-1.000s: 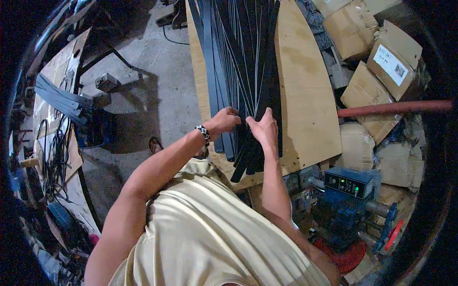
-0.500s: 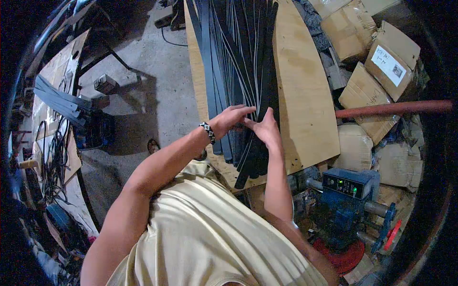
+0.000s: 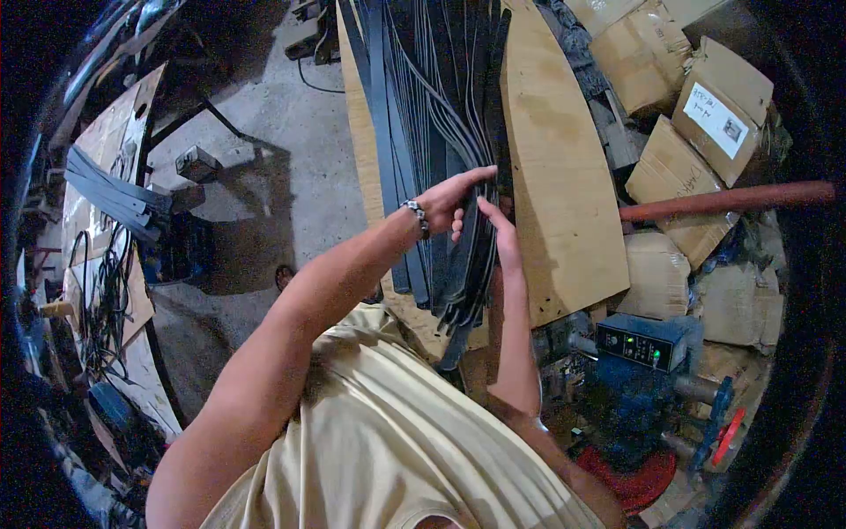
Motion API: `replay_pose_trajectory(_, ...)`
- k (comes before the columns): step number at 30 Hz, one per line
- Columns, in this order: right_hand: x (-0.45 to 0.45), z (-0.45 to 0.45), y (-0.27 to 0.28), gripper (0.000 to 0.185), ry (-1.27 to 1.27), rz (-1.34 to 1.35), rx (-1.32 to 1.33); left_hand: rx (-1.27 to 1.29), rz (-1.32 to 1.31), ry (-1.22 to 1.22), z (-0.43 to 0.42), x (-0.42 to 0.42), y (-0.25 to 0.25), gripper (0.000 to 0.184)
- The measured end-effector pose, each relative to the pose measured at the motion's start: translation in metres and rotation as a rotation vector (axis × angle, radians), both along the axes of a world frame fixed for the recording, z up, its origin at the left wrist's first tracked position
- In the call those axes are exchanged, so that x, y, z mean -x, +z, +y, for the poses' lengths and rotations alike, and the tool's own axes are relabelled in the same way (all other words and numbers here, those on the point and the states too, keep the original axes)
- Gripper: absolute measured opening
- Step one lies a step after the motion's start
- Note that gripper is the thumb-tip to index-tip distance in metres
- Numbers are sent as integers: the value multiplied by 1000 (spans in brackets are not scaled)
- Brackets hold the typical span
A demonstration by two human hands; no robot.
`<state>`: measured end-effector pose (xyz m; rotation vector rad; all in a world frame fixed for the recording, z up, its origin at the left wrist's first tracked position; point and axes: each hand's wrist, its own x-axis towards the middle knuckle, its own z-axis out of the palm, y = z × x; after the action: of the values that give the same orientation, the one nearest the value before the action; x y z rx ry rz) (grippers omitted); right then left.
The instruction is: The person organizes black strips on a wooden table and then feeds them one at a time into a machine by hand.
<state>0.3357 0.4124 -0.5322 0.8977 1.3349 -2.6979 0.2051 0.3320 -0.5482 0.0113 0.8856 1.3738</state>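
Long, flat black strips lie lengthwise over the wooden board, fanned out, with a bundle of them gathered and bowed between my hands. My left hand, with a patterned bracelet at the wrist, grips the bundle from its left side, the index finger reaching across the top. On the right side, my right hand is closed against the same bundle with its thumb on top; its other fingers are hidden behind the strips. The near ends of the gathered strips hang past the board's near edge.
The wooden board extends to the right of the strips. Beyond it are cardboard boxes and a reddish pipe. A blue machine with green lights stands at lower right. At left, grey strips lie on another table.
My hands have closed around the bundle; the left has moved right and the right slightly down. The strips between them now bow and stand gathered, their near ends shifted.
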Motion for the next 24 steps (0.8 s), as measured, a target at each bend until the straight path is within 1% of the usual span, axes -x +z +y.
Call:
replay_pose_trajectory(1, -1, 0, -4, 39, -37, 15, 63, -11, 17, -105, 4, 6, -1, 63)
replay_pose_trajectory(3, -4, -2, 8, 44, -11, -55, 20, -36, 48, -327, 15, 13, -8, 59)
replay_pose_trajectory(4, -7, -4, 15, 45, -16, -116, 16, -7, -3, -217, 26, 5, -16, 52)
replay_pose_trajectory(5, -7, -8, 20, 46, -22, -174, 11, 11, 20, -212, 26, 2, -10, 49)
replay_pose_trajectory(6, -8, -12, 9, 49, 1, -129, 18, -1, 96, -187, 26, -1, -10, 47)
replay_pose_trajectory(7, -20, -14, 13, 47, 39, -169, 14, -14, 170, -161, 25, -2, -10, 46)
replay_pose_trajectory(8, -26, -21, 14, 46, 9, -148, 11, -61, 114, -169, 39, 3, -51, 42)
replay_pose_trajectory(9, -30, -30, 14, 44, -15, -129, 9, -59, 69, -141, 38, 1, -48, 41)
replay_pose_trajectory(10, -35, -39, 17, 39, -105, -114, -8, -53, 21, -109, 35, -1, -46, 40)
replay_pose_trajectory(11, -37, -39, 13, 38, -102, -74, 33, -44, -27, -76, 31, -3, -42, 39)
replay_pose_trajectory(12, -39, -40, 7, 36, -101, -34, 76, -96, -125, -105, 25, -3, -32, 36)
replay_pose_trajectory(13, -39, -40, 3, 35, -102, 8, 119, -38, -14, -132, 21, -4, -21, 36)
replay_pose_trajectory(14, -35, -45, -1, 34, -144, 39, 119, 19, 97, -162, 13, -8, 6, 37)
replay_pose_trajectory(15, -33, -47, -2, 34, -141, 48, 125, 74, 209, -194, 9, -11, 19, 37)
replay_pose_trajectory(17, -29, -52, 1, 35, -137, 71, 135, 74, 162, -242, 7, -11, 2, 34)
replay_pose_trajectory(18, -27, -60, 6, 36, -212, 50, 139, 73, 141, -263, 6, -8, -6, 33)
replay_pose_trajectory(19, -28, -61, 2, 36, -216, 39, 180, 71, 143, -254, 5, -5, -14, 32)
replay_pose_trajectory(21, -28, -66, 0, 37, -216, 13, 262, 65, 142, -228, 0, -1, -13, 31)
replay_pose_trajectory(22, -34, -66, 4, 38, -170, 61, 310, 97, 94, -254, -2, 1, -11, 27)
replay_pose_trajectory(24, -46, -68, 5, 40, -90, 40, 225, 22, -29, -196, 0, -2, -13, 25)
